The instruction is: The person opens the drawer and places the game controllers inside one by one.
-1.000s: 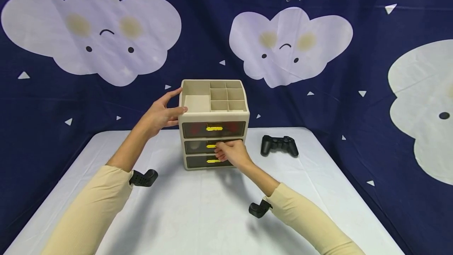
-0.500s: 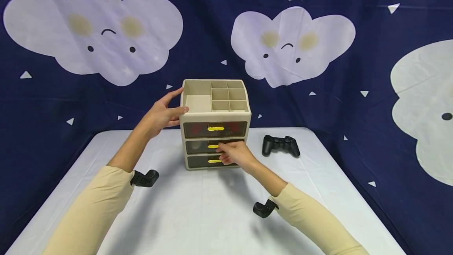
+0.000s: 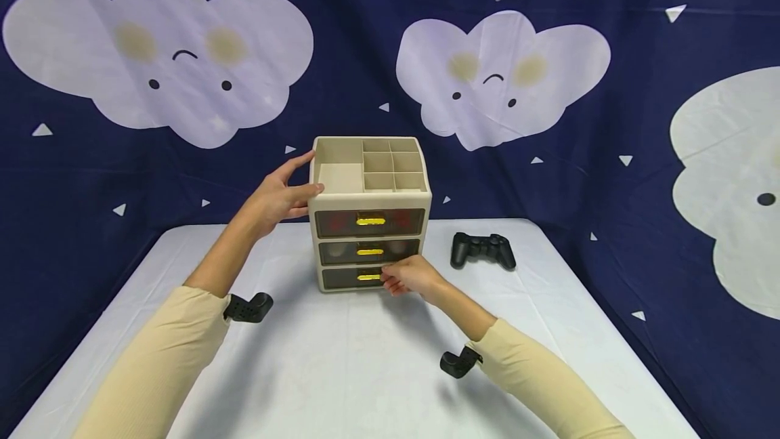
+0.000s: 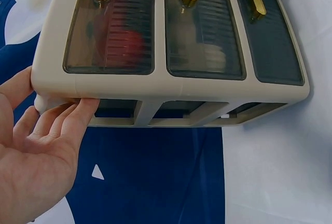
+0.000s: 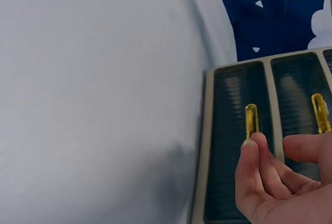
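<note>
A cream cabinet [image 3: 369, 200] with three dark see-through drawers and gold handles stands upright, all drawers closed. My left hand [image 3: 271, 202] holds its upper left edge, thumb over the top rim and fingers against the side; in the left wrist view the hand [image 4: 44, 141] shows bent fingers along that side. At the bottom drawer [image 3: 341, 279], my right hand [image 3: 417, 279] has its fingertips by the right end of the gold handle [image 3: 368, 278]. In the right wrist view, two fingertips of the hand [image 5: 285, 182] touch the handle's end [image 5: 251, 119], and another digit stands apart from them.
A black game controller [image 3: 483, 251] lies right of the cabinet on the white-covered table [image 3: 341, 358]. Divided compartments [image 3: 393, 164] form the cabinet's top. Blurred red and pale shapes show through the upper two drawers. A dark blue cloth with clouds hangs behind.
My right hand has moved down from the middle drawer's handle to the bottom one. The left hand stays on the cabinet's edge.
</note>
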Available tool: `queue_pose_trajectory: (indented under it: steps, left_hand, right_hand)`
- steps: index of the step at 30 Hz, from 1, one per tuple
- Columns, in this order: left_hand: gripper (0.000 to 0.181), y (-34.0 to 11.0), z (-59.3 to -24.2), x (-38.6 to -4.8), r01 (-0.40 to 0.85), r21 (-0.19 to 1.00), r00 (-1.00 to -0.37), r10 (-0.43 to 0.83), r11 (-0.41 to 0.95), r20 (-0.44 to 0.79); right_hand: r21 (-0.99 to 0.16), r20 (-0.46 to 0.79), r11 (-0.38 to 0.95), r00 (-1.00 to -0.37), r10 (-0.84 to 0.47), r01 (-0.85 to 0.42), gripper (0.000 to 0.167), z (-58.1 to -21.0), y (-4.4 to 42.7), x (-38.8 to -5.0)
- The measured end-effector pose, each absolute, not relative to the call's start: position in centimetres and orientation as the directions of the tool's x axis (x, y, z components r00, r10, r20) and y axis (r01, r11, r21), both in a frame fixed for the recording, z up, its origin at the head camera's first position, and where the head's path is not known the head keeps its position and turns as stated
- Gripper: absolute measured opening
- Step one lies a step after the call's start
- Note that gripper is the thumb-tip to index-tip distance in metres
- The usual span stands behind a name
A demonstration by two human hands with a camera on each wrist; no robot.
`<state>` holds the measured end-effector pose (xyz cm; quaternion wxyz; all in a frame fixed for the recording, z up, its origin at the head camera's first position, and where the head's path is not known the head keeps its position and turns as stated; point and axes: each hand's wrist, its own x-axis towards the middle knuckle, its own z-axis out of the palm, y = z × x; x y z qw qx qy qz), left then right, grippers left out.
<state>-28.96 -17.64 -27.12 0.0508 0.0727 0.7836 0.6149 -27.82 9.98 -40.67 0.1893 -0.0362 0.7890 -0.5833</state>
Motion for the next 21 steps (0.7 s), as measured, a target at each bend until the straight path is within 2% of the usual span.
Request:
queue_pose_trajectory:
  steps: [10, 21]
  left_hand:
    - [0.081, -17.6, -27.0, -28.9, 0.044, 0.973, -0.984, 0.178, 0.227, 0.003]
    - [0.081, -17.7, -27.0, -28.9, 0.039, 0.973, -0.985, 0.171, 0.228, 0.000]
  right_hand:
    - [-0.928, -0.285, 0.315, -0.925, -0.253, 0.200, 0.026, -41.7, 9.8, -28.0]
    - [-0.920, -0.342, 0.290, -0.903, -0.262, 0.264, 0.034, -42.9, 8.7, -28.1]
